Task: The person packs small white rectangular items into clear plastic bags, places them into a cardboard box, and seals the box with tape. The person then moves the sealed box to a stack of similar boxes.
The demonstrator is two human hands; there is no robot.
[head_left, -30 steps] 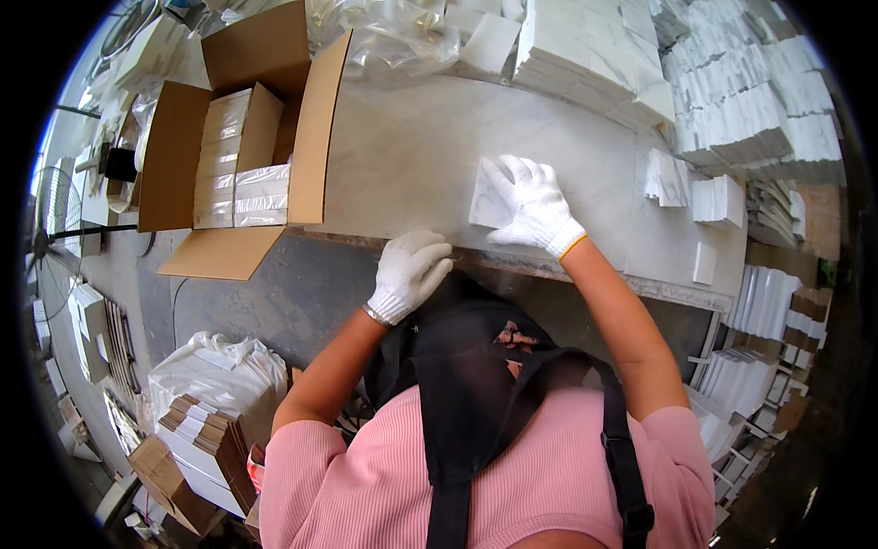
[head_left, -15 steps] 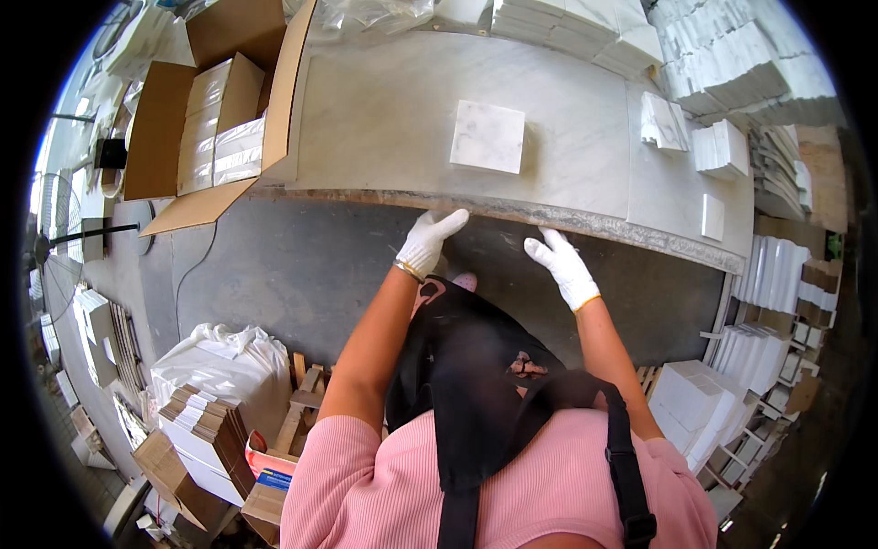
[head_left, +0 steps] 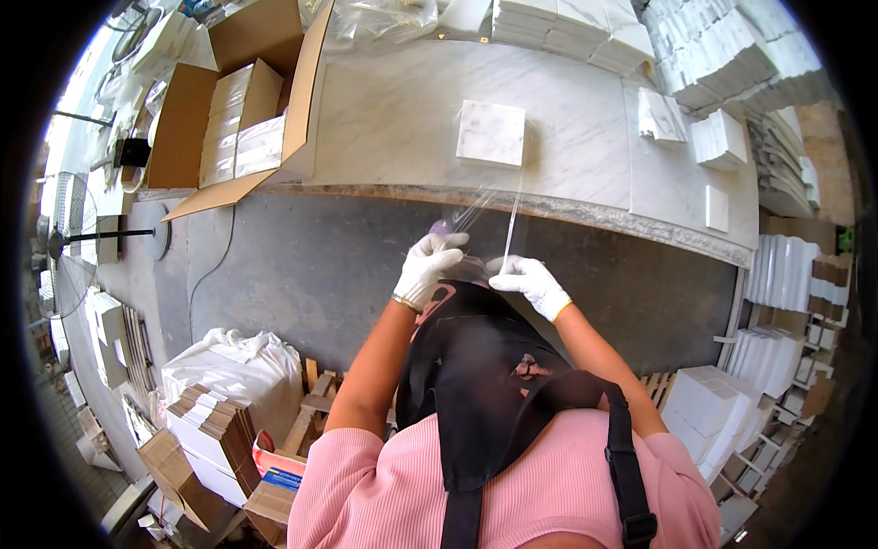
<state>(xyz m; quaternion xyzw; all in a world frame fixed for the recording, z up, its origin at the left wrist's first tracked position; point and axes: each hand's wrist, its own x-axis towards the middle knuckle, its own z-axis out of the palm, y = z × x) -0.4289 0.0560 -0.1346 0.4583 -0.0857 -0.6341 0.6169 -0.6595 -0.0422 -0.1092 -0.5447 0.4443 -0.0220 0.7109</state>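
Observation:
A square block of white, grey-veined marble tile (head_left: 491,133) lies on the stone-topped table (head_left: 384,110). Clear plastic film (head_left: 512,224) stretches from around the block over the table's near edge toward me, its right side gathered into a pale strip. My left hand (head_left: 426,271), in a white glove, is closed on the film's left part. The gloved right hand (head_left: 532,285) pinches the film at the strip's lower end. A small purplish thing (head_left: 440,227) shows by my left fingertips; I cannot tell what it is.
An open cardboard box (head_left: 187,128) with wrapped packs stands on the table's left. Small marble pieces (head_left: 718,139) lie to the right, tile stacks (head_left: 572,27) behind. A standing fan (head_left: 69,242) is at far left. Wrapped goods (head_left: 233,366) and cartons (head_left: 215,430) stand behind my left side.
Both hands have moved back from the table edge toward my body, the right also leftward. Film now shows stretched between them and the marble block.

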